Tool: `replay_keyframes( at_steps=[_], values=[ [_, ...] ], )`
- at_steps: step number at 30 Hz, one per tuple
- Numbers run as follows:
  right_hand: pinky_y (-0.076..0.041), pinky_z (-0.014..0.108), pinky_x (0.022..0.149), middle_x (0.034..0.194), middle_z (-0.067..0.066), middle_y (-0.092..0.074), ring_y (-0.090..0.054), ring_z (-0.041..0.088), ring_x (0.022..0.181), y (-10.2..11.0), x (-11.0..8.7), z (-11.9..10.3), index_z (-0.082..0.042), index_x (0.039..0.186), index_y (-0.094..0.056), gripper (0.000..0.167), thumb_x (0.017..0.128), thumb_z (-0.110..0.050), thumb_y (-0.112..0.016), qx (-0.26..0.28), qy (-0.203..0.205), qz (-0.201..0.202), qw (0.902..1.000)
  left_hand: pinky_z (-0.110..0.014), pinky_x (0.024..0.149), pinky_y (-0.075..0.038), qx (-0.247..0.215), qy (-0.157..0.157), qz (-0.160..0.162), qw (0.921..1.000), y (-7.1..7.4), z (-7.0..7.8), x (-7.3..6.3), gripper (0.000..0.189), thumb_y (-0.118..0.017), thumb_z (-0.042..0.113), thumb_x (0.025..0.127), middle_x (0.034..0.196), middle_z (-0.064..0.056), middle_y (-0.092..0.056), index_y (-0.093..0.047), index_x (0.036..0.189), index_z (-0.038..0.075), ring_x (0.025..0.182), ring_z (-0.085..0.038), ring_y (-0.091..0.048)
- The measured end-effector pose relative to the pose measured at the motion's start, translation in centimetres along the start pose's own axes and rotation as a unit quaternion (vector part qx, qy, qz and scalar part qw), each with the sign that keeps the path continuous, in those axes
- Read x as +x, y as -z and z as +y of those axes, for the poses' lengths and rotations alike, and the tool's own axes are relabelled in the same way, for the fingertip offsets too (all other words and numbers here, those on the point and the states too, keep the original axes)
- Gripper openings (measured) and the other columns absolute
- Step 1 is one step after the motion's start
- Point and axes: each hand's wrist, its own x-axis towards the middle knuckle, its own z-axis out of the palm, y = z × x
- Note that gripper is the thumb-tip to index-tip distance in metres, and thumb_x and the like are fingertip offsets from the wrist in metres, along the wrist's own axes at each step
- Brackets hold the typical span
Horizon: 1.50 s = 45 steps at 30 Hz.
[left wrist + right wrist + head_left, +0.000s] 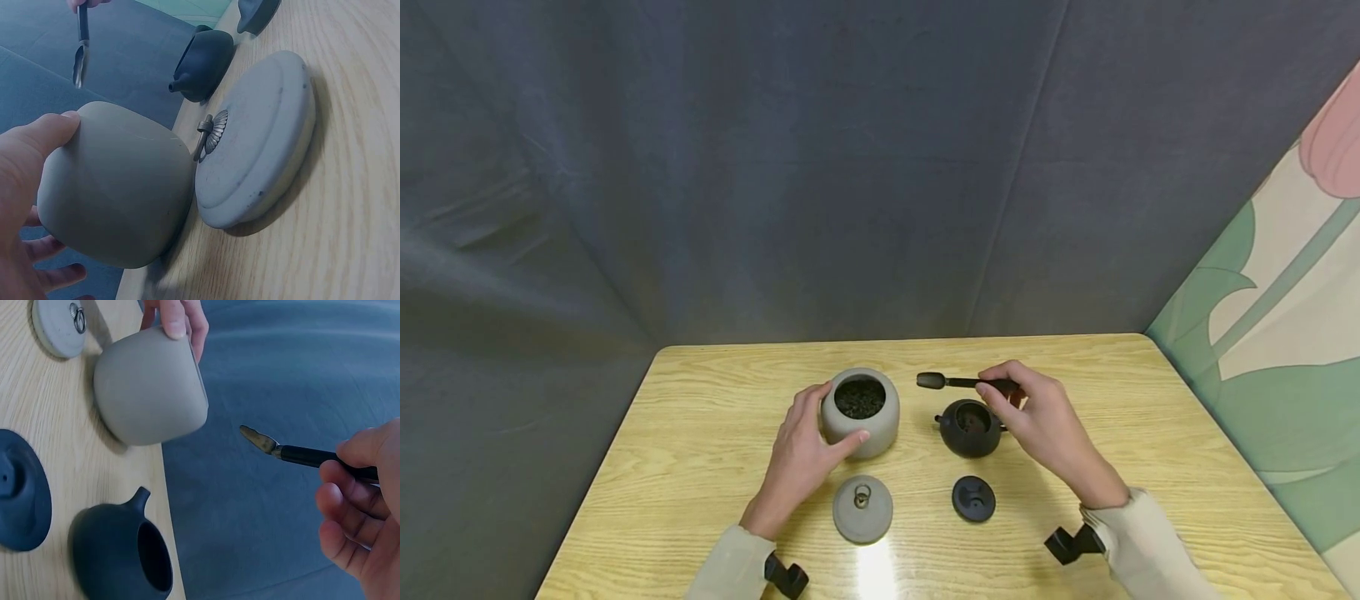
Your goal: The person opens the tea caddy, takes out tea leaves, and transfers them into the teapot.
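Observation:
A round grey jar [883, 433] with dark loose tea leaves [860, 397] inside is gripped by my left hand [801, 458], thumb at the near side and fingers round the far left. My right hand [1037, 417] pinches the black handle of a small tea scoop [931, 381] between thumb and fingers. The scoop's head points left, toward the jar, and hangs above the table apart from it. Whether the scoop holds leaves cannot be told. Below the right hand sits a small dark teapot [966, 442], uncovered, with some dark matter inside.
The jar's grey lid [862, 521], with a metal ring on top, lies in front of the jar. A dark teapot lid [973, 498] lies in front of the teapot. A dark curtain [850, 208] hangs behind the wooden table [700, 433]; a floral cloth [1285, 350] is at right.

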Motion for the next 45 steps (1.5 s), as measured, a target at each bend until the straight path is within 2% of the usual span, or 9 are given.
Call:
replay_keyframes(
  at_steps=[12,20,37,45],
  values=[
    [-0.046,0.024,0.057,0.093,-0.006,-0.077,-0.054,0.003,0.069,-1.0,1.0,-1.9,-0.020,0.109,-0.076,0.010,0.101,-0.015,-0.076,0.013,0.014,-0.015,0.9997,-0.064,0.115,-0.045,0.001,-0.003,0.002,1.0000,0.1,0.0,0.0,0.097,-0.087,0.056,0.085,0.166,-0.008,-0.043,-0.042,0.163,0.018,0.148,-0.039,-0.049],
    [-0.047,0.023,0.056,0.094,-0.004,-0.077,-0.055,0.003,0.069,-1.9,1.7,-2.8,-0.015,0.109,-0.077,0.010,0.100,-0.012,-0.076,0.030,0.034,-0.023,0.9987,-0.063,0.116,-0.045,-0.003,-0.002,0.000,1.0000,0.0,-0.1,0.0,0.097,-0.086,0.057,0.085,0.166,-0.008,-0.043,-0.042,0.163,0.019,0.149,-0.038,-0.049],
    [-0.047,0.023,0.062,0.083,-0.008,-0.070,-0.052,0.003,0.069,-3.2,2.3,-3.2,-0.012,0.110,-0.076,0.010,0.100,-0.013,-0.076,0.039,0.047,-0.053,0.9967,-0.063,0.115,-0.044,0.000,-0.003,0.003,1.0000,-0.1,-0.1,0.0,0.097,-0.086,0.058,0.085,0.165,-0.007,-0.044,-0.043,0.162,0.020,0.149,-0.037,-0.049],
    [-0.046,0.022,0.059,0.082,-0.008,-0.069,-0.050,0.002,0.065,-3.7,2.6,-3.1,-0.011,0.111,-0.076,0.010,0.101,-0.015,-0.074,0.048,0.055,-0.062,0.9954,-0.063,0.115,-0.044,-0.002,-0.006,0.005,1.0000,-0.2,-0.2,0.0,0.097,-0.086,0.060,0.084,0.164,-0.006,-0.045,-0.043,0.162,0.021,0.148,-0.037,-0.050]
  ],
)
